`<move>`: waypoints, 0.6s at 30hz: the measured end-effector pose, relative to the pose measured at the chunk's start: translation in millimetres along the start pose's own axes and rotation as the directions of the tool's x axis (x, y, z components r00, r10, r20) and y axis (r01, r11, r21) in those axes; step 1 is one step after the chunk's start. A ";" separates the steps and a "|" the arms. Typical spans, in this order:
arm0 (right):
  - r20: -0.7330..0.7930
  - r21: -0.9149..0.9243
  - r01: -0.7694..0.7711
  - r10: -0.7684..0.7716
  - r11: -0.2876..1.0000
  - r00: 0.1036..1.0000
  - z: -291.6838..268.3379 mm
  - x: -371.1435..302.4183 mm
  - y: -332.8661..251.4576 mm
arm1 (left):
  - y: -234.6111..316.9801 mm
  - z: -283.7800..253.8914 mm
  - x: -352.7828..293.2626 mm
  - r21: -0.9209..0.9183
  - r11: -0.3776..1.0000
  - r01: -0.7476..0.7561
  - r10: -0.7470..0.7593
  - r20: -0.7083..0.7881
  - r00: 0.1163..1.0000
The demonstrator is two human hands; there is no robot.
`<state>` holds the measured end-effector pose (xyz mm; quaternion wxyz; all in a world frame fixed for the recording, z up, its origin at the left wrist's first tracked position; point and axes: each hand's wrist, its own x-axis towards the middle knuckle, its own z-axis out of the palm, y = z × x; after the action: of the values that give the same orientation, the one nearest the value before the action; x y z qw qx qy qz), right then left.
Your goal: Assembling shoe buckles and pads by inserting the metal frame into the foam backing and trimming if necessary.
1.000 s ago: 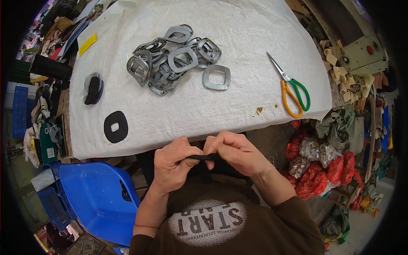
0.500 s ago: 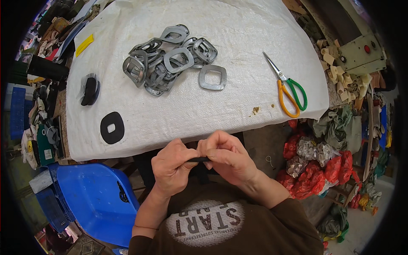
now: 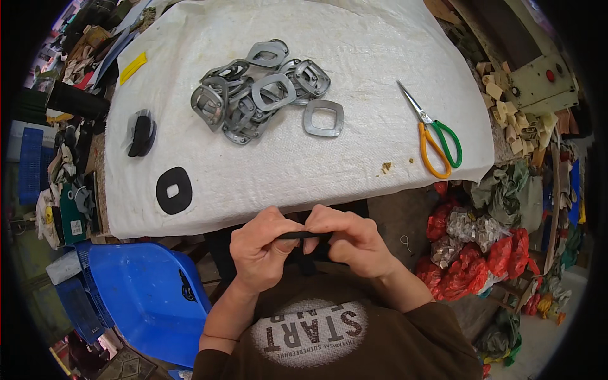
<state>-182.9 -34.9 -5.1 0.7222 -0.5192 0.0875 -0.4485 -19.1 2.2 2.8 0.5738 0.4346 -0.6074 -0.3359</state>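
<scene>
Presently, the bare left hand [image 3: 258,246] and the bare right hand [image 3: 353,242] meet in front of the torso, just off the near edge of the table covered with a white woven plastic sheet [image 3: 266,177]. Both hands pinch one thin black flexible piece [image 3: 289,235], seen edge-on between them. The left thumb and fingers are closed on its left part; the right fingers are at its right end. The fingers partly conceal the piece, so its full outline cannot be determined.

Ahead of the grip and to its left, near the table edge, a flat black rounded-square pad with a small central hole [image 3: 183,195] lies on the sheet. Farther ahead on that side is a black pad-like item in clear plastic [image 3: 142,134]. Straight ahead, well apart from the hands, a heap of grey metal rounded-square frames [image 3: 246,107] rests on the sheet, with a single grey metal open frame [image 3: 323,132] just beside it, on the right. Ahead and to the right lie scissors with one orange and one green handle [image 3: 423,116]. Left of the grip and below table level is a blue plastic basin [image 3: 136,294].
</scene>
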 end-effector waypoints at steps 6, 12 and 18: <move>-0.216 -0.268 -0.046 -0.014 0.962 0.976 20.5 -10.1 5.3 | -0.8 11.5 -7.5 -0.130 0.988 0.088 -0.096 -0.061 0.993; -0.333 -0.214 -0.188 0.109 0.959 0.937 26.7 -6.1 4.4 | -1.6 15.8 -9.6 -0.110 0.989 0.099 -0.111 -0.110 0.988; -0.112 -0.591 0.041 -0.132 0.806 0.985 4.5 6.3 6.1 | 0.6 7.6 -8.3 -0.074 0.992 0.106 -0.112 -0.090 0.990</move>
<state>-173.1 -36.2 -6.0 0.4973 -0.6854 0.2507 -0.4691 -27.1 9.4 -0.9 0.5974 0.4623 -0.5430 -0.3667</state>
